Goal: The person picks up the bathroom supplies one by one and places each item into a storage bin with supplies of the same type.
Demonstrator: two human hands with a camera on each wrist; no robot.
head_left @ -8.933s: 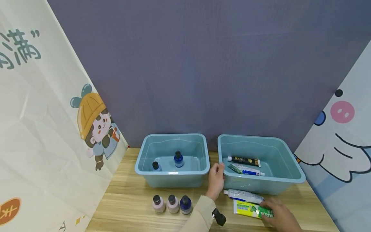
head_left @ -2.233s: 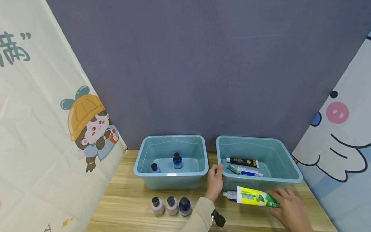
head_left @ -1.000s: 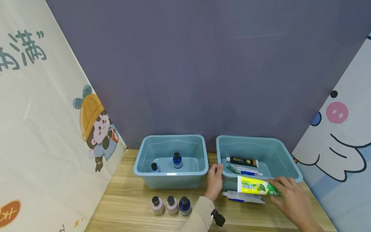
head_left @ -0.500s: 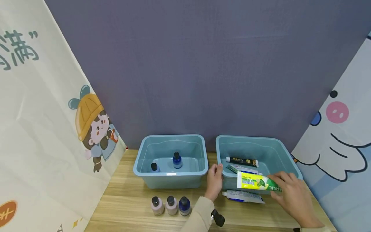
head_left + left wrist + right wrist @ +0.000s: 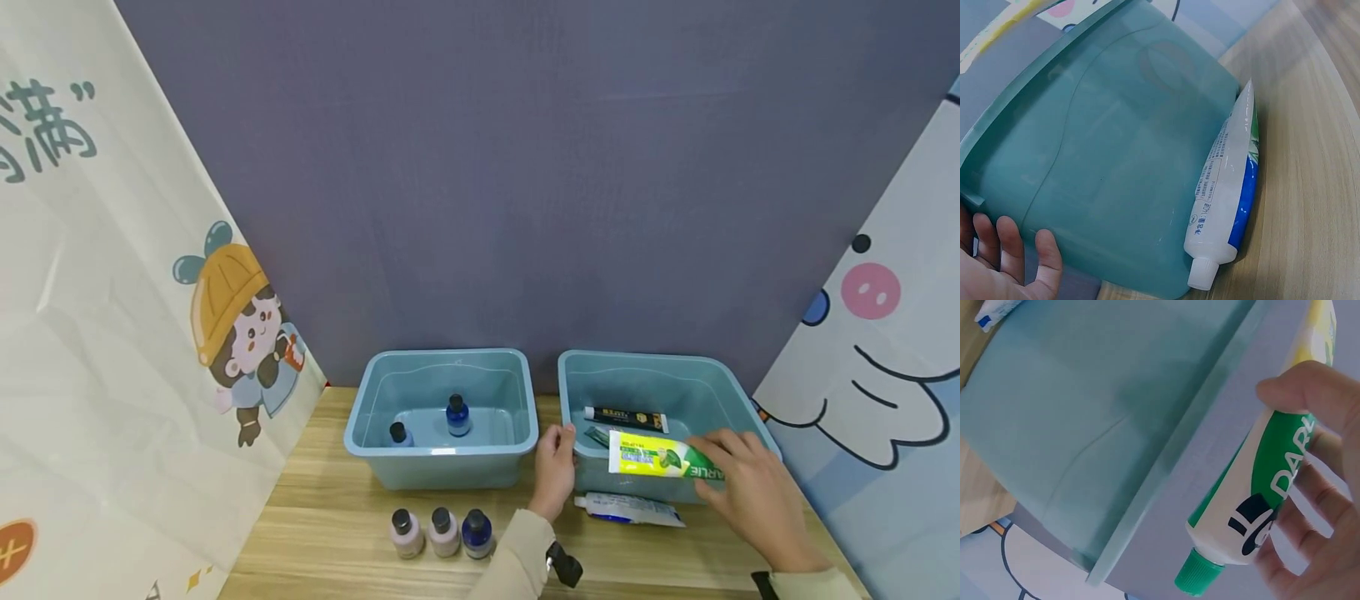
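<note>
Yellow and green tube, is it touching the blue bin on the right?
Apart. The right wrist view shows grey backdrop between the tube and the bin's rim; the left wrist view shows a gap too.

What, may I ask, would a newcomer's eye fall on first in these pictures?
Most likely the bright yellow-and-green toothpaste tube, gripped in the person's right hand and held up at the front rim of the right-hand light-blue plastic bin. Next might come the left hand, holding that bin's left front corner. Beyond the table, the cartoon figure in an orange hat stands out on the white left-hand wall.
</note>
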